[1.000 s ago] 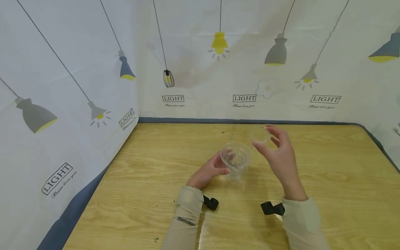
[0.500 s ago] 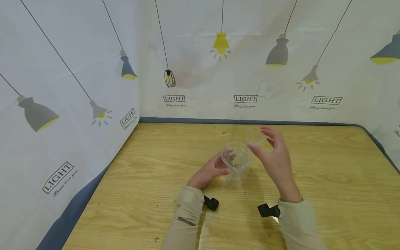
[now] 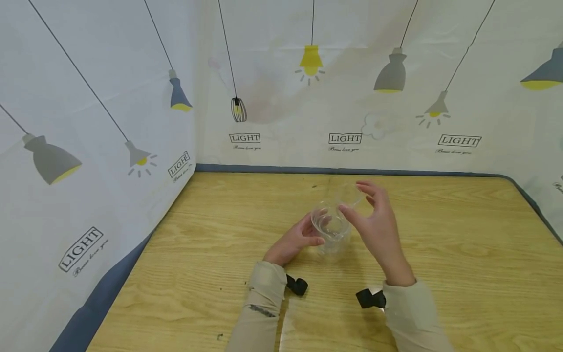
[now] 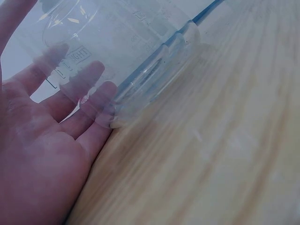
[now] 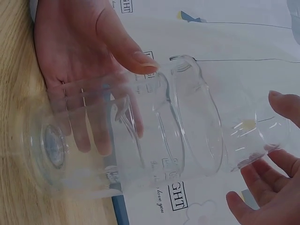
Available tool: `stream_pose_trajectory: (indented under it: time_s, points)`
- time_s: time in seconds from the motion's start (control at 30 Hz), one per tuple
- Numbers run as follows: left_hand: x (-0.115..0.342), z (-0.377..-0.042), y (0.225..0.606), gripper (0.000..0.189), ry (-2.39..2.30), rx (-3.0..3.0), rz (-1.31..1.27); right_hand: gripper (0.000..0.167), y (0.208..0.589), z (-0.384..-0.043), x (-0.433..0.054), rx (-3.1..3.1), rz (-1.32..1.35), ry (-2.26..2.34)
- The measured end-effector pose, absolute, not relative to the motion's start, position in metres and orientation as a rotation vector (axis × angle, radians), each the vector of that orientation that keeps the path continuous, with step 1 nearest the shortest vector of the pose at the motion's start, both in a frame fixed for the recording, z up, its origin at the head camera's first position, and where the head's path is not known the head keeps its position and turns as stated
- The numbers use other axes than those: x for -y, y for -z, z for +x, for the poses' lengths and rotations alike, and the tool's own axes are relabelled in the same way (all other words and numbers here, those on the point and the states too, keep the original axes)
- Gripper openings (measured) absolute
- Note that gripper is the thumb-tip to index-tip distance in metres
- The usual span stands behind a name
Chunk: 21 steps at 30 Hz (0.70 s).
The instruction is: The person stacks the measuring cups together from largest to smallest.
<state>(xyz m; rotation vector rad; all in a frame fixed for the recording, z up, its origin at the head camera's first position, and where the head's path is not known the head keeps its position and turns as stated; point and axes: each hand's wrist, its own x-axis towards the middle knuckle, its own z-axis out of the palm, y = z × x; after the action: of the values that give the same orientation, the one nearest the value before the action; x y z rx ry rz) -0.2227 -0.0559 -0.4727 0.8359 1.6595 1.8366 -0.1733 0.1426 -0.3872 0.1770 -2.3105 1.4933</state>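
A clear cup (image 3: pixel 335 247) stands on the wooden table, with my left hand (image 3: pixel 293 240) gripping its side, thumb in front. In the right wrist view, a second rim and an inner base (image 5: pixel 126 117) show a further clear cup nested in it. My right hand (image 3: pixel 377 227) holds another clear cup (image 3: pixel 350 194) by its end, between thumb and fingers. That cup is tilted above and just right of the stack's mouth, and its outline overlaps the rim in the head view. In the left wrist view, the left fingers (image 4: pixel 96 96) lie behind the transparent wall.
The wooden table (image 3: pixel 462 249) runs back to a white cloth wall (image 3: pixel 281 107) printed with lamps, with another cloth side (image 3: pixel 110 205) on the left. Black wrist camera mounts (image 3: pixel 296 286) stick out from both sleeves, close to the tabletop.
My right hand has moved left and slightly down with its cup, bringing it close to the rim of the stack. The left hand and the cups it grips have stayed in place.
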Motion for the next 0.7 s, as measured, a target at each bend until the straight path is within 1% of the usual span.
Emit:
stream_pose_trajectory:
  time_s: [0.23,0.5,0.7]
  points:
    - [0.055,-0.223,0.475,0.068,-1.857,-1.646,0.815,0.065,0.39,-0.173,-0.138,2.326,0.203,-1.483]
    - [0.055,-0.222,0.477,0.072,-1.882,-1.678,0.723,0.062,0.395,-0.175,-0.132,2.319,0.258,-1.48]
    - [0.056,-0.223,0.478,0.072,-1.882,-1.678,0.724,0.065,0.396,-0.175,-0.13,2.355,0.243,-1.434]
